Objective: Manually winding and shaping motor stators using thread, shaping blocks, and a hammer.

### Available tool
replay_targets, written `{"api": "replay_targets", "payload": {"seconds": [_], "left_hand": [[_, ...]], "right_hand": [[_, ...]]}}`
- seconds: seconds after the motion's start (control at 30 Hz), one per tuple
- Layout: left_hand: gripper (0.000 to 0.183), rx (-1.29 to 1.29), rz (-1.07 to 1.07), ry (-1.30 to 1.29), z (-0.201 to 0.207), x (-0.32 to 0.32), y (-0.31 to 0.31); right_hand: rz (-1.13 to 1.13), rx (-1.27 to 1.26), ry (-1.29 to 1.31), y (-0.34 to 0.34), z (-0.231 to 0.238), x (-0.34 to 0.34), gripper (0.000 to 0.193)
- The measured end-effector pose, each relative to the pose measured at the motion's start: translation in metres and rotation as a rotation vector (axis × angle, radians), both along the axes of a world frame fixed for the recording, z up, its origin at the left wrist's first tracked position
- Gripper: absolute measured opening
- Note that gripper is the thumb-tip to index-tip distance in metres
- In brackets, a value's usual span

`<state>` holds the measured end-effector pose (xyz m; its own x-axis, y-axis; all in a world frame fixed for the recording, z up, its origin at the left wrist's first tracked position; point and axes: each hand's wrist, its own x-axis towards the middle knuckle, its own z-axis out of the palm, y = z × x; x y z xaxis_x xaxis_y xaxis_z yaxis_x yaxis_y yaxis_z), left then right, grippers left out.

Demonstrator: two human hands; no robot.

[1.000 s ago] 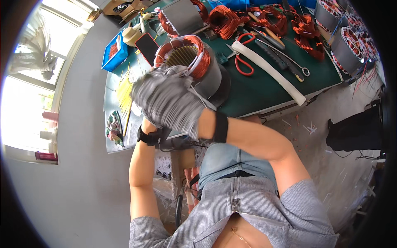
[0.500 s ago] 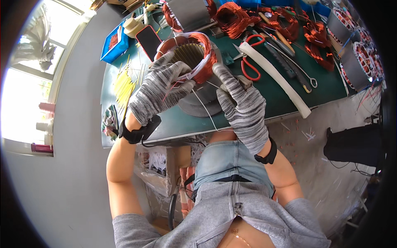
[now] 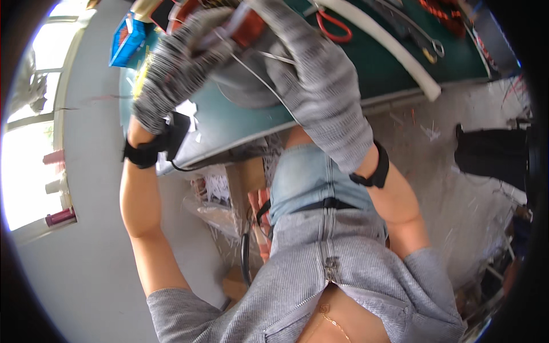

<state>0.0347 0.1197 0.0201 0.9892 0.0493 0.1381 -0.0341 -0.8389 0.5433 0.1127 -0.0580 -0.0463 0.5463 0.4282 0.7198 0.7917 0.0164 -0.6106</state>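
1. The stator (image 3: pixel 237 74) stands on the table (image 3: pixel 229 134), between my hands.
2. Left hand (image 3: pixel 177 68), right hand (image 3: pixel 323 83): I cannot tell either grip.
3. The cord (image 3: pixel 267 87) reaches the coil (image 3: pixel 249 28); its length looks unsecured.

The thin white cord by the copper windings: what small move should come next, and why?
Probably the right hand should draw the thin white cord gently snug: it runs in a slight curve from beside the copper windings toward that hand, so it looks slack, and the left hand is close by the windings. Blur hides the exact grips.
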Motion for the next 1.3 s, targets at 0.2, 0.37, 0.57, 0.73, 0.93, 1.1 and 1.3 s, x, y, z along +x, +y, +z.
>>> {"api": "replay_targets", "payload": {"seconds": [0.2, 0.37, 0.57, 0.73, 0.93, 1.1, 1.3], "left_hand": [[0.041, -0.105, 0.058, 0.089, -0.014, -0.001, 0.039], [0.031, -0.016, 0.073, 0.202, -0.004, -0.01, 0.018], [0.033, 0.454, 0.04, 0.032, -0.005, -0.009, 0.008], [0.085, 1.017, 0.302, -0.322, -0.012, -0.009, 0.004], [0.043, 0.649, 0.187, -0.427, -0.02, -0.003, -0.027], [0.024, 0.502, 0.166, -0.361, -0.012, -0.011, -0.021], [0.026, 0.429, 0.023, -0.364, -0.019, -0.009, -0.005]], "right_hand": [[-0.174, -0.329, -0.142, 0.017, -0.003, -0.012, 0.067], [-0.181, -0.475, -0.073, 0.062, -0.017, -0.032, 0.062], [-0.597, 0.444, -0.63, 0.049, 0.027, 0.009, 0.061], [-0.261, 0.177, -0.95, 0.033, 0.045, 0.051, 0.052], [-0.207, 0.172, -0.764, 0.013, -0.005, 0.071, 0.042], [0.135, 0.116, 0.024, 0.014, -0.056, 0.01, 0.029], [0.244, 0.219, -0.505, -0.028, -0.029, 0.042, 0.045]]}}
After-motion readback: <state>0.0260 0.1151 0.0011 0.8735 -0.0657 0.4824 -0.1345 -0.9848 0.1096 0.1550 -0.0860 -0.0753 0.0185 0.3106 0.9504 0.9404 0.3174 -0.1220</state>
